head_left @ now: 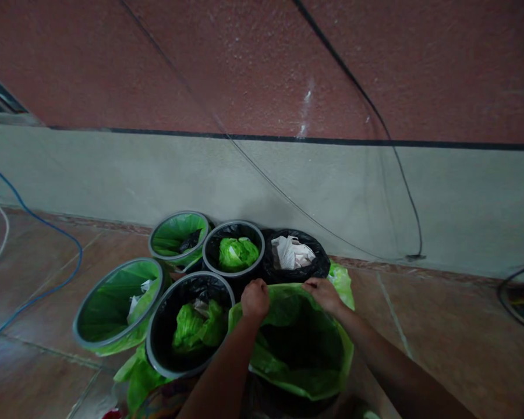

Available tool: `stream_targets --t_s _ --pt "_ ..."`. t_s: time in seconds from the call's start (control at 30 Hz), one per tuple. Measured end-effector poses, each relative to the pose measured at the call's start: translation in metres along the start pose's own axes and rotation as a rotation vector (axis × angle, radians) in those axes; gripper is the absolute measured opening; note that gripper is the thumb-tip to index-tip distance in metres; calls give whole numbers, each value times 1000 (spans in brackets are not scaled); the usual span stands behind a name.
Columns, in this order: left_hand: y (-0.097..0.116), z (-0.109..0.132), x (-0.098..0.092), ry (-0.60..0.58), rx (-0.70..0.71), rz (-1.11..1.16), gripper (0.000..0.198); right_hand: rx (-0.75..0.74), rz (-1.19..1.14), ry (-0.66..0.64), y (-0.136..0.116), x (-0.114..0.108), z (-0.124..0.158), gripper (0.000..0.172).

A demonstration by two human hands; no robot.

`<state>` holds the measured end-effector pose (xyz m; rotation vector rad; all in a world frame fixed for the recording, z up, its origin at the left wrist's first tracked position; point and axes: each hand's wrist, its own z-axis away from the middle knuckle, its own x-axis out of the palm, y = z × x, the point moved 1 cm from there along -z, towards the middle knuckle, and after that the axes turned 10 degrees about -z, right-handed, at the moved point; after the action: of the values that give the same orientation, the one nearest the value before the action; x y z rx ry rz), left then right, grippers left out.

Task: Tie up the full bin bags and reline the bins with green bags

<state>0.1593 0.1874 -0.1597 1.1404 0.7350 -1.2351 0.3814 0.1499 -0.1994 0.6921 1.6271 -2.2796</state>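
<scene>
My left hand [255, 299] is closed on the far left rim of a green bin bag [327, 378] that lines a bin in front of me. On the same bag's far edge, a little to the right, my right hand [324, 293] pinches the plastic. The bag hangs open between my hands, its edge folded outward over the bin, and its inside is dark. Just left stands a bin with a black liner [157, 343] and a grey ring, holding a crumpled green bag [196, 326]. Behind my hands is a black-lined bin [273, 273] with crumpled paper [291, 252] in it.
Two green-lined bins [109, 308] stand at the left, and another black-lined bin [213, 230] is at the back. Loose green plastic [142, 372] lies on the tiled floor [445, 337]. A blue cable [48, 221] runs at the left; a black cable [402, 163] hangs down the wall.
</scene>
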Motion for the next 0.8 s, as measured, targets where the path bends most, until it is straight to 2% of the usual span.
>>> stream_targets --t_s 0.27,0.43,0.63,0.8 --pt "-2 -8 3 -78 -98 86 31 103 -107 14 12 8 -3 32" --pt "-5 -8 3 -142 -144 80 35 158 -99 41 14 9 -5 28" --pt "-20 -9 -3 -227 -106 6 35 138 -82 -43 16 -13 5 19" --pt "-31 -1 -11 -239 8 -114 35 181 -85 -19 30 -31 29 18"
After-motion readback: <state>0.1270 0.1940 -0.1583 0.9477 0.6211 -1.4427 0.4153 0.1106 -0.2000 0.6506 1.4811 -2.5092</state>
